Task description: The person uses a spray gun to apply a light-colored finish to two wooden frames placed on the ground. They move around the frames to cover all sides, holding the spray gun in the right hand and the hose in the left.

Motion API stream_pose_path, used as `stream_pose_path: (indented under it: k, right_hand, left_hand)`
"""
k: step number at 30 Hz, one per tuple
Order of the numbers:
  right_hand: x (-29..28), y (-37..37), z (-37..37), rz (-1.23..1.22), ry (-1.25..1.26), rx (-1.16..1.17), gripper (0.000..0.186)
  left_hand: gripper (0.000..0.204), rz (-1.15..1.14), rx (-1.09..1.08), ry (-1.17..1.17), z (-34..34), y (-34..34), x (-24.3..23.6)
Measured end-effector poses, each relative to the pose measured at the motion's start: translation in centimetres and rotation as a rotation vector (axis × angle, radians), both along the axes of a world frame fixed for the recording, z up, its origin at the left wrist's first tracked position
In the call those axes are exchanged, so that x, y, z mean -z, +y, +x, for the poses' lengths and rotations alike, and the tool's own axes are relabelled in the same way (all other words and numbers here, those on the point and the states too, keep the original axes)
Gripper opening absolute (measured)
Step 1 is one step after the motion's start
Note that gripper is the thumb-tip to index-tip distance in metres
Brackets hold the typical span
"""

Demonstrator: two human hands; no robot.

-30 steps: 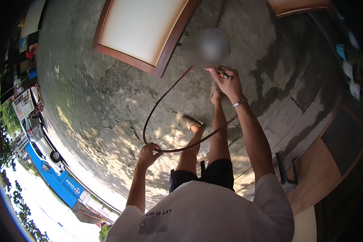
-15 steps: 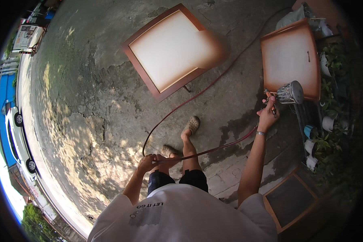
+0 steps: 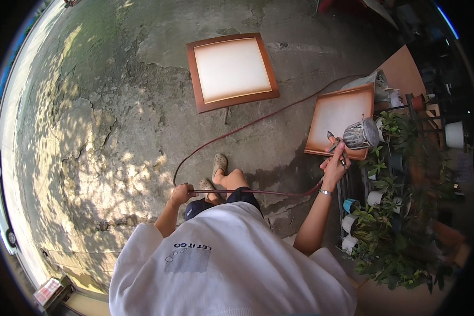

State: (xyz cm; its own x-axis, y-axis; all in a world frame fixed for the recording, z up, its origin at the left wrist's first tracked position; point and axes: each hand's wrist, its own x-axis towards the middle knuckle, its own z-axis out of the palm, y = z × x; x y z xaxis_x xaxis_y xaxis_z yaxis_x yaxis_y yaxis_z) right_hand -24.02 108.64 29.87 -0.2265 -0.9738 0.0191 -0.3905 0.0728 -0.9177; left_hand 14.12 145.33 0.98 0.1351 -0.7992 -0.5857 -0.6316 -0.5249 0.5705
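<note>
My right hand (image 3: 336, 167) is closed round a spray gun (image 3: 334, 140) with a paint-smeared metal cup (image 3: 361, 135) on it, held over a white board (image 3: 329, 116) with brown-shaded edges at my right. My left hand (image 3: 181, 194) grips a dark red hose (image 3: 242, 192) beside my legs. The hose runs across me up to the gun and also loops away over the concrete (image 3: 116, 121) toward the upper right. Ahead of me a square white panel (image 3: 230, 70) in a reddish-brown frame rests on a thin stand.
At my right, potted plants (image 3: 389, 231) on a metal rack, white pots (image 3: 454, 134) and brown boards (image 3: 400, 66) line the side. At the far left are a sunlit road (image 3: 13, 121) and a parked car (image 3: 1, 205). A low box-like object (image 3: 50, 289) is at the lower left.
The view has turned and the framed panel now shows whole ahead. My right hand has carried the gun to the board at the right; my left hand still grips the hose.
</note>
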Motion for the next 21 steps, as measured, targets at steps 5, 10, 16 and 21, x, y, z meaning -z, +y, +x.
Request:
stream_pose_path:
  k: [5, 10, 16, 21]
  right_hand:
    - [-5.0, -0.7, -1.5, -0.070, 0.048, -0.125, 0.056]
    - [-5.9, -4.4, -4.9, -0.142, 0.065, -0.206, 0.054]
    - [-6.0, -11.2, -12.8, -0.153, 0.094, -0.293, 0.047]
    - [-6.7, -17.0, -17.8, -0.186, 0.103, -0.382, 0.041]
  left_hand:
    - [0.041, -0.010, -0.101, 0.046, -7.4, 5.5, -0.5]
    - [0.046, -0.005, -0.316, 0.066, -13.8, 5.3, 0.8]
    - [0.053, 0.118, -0.257, 0.037, -21.1, -4.7, -0.4]
    - [0.048, -0.072, -0.272, -0.054, -27.3, -15.2, -2.5]
